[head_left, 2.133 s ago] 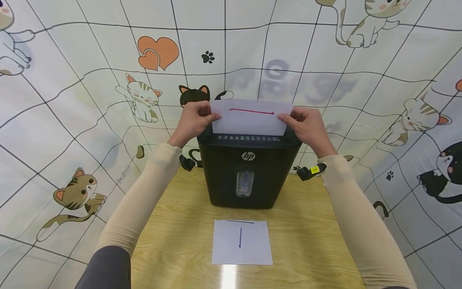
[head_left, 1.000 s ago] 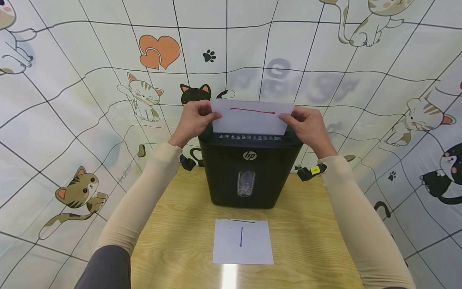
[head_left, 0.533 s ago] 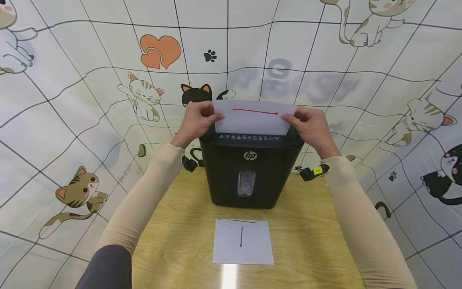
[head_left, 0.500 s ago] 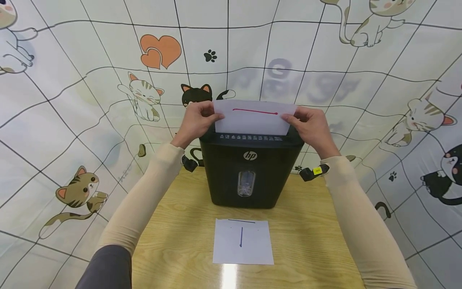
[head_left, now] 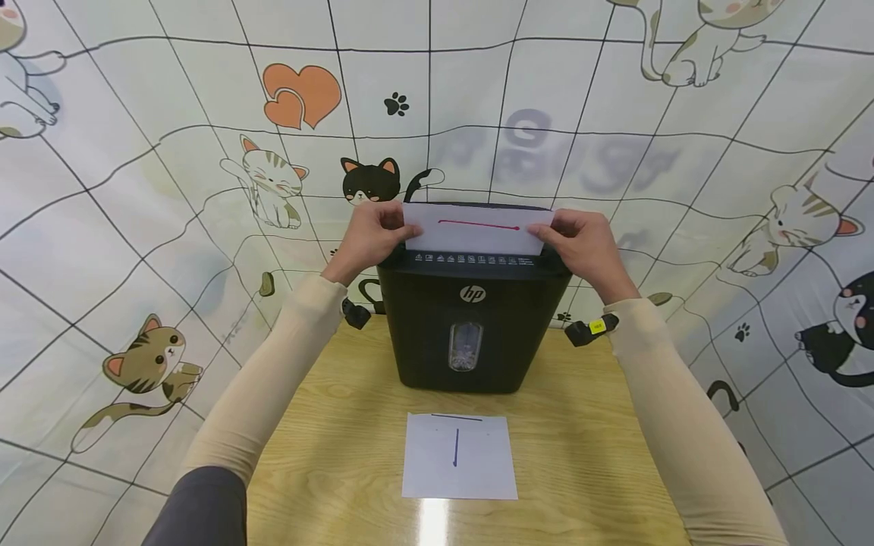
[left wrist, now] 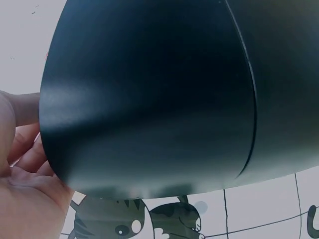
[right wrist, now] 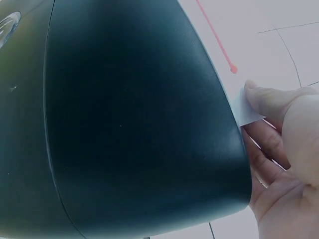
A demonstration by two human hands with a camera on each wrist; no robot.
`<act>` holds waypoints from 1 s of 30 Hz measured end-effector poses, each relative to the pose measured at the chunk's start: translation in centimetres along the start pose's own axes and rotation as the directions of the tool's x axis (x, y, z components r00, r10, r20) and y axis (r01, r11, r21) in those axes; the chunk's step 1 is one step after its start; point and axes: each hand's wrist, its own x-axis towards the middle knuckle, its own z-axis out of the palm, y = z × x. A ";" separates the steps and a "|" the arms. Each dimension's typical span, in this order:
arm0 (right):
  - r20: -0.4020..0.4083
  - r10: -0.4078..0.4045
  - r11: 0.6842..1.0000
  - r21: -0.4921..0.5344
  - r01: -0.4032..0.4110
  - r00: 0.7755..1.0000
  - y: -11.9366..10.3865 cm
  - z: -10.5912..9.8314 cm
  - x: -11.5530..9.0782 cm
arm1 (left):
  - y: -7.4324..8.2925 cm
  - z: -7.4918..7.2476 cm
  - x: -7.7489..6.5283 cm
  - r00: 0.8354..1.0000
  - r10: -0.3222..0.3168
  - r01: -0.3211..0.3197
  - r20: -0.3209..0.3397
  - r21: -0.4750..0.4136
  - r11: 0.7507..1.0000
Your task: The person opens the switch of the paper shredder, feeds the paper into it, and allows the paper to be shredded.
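A black HP paper shredder stands upright on the table, with a small clear window in its front. From its top slot rises a white sheet of paper marked with a red line; its lower part is hidden inside. My left hand pinches the sheet's left edge between thumb and fingers. At the opposite edge, my right hand pinches it too, and the right wrist view shows the thumb on the paper. In the left wrist view the shredder's body covers the left fingertips.
On the wooden table, in front of the shredder, lies a second white sheet with dark blue lines. A white cloth printed with cats and grid lines hangs behind and at both sides.
The red-lined sheet has sunk lower into the shredder's slot, and less of it shows. Both hands have moved slightly down with it. The shredder's back rim is visible now above the paper.
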 end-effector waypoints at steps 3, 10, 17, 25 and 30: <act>-0.001 -0.002 1.000 -0.003 0.002 1.000 0.1 0.1 -0.1 | -0.1 0.0 -0.1 1.000 -0.005 0.004 0.004 0.031 1.000; 0.020 0.005 1.000 0.011 -0.005 1.000 0.2 0.3 -0.2 | -0.1 -0.1 -0.5 1.000 0.009 -0.009 -0.007 0.049 0.999; 0.032 -0.008 1.000 0.016 0.007 0.999 0.3 0.4 -0.4 | -0.2 -0.1 -0.7 1.000 0.004 -0.004 -0.002 0.017 1.000; 0.045 -0.019 1.000 -0.017 0.020 0.999 0.5 0.3 -0.6 | -0.3 0.1 -0.9 1.000 -0.001 0.001 0.005 0.023 1.000; 0.052 -0.039 0.999 -0.012 0.040 0.998 0.6 0.2 -0.8 | -0.4 0.2 -1.2 1.000 0.010 -0.011 0.013 0.024 1.000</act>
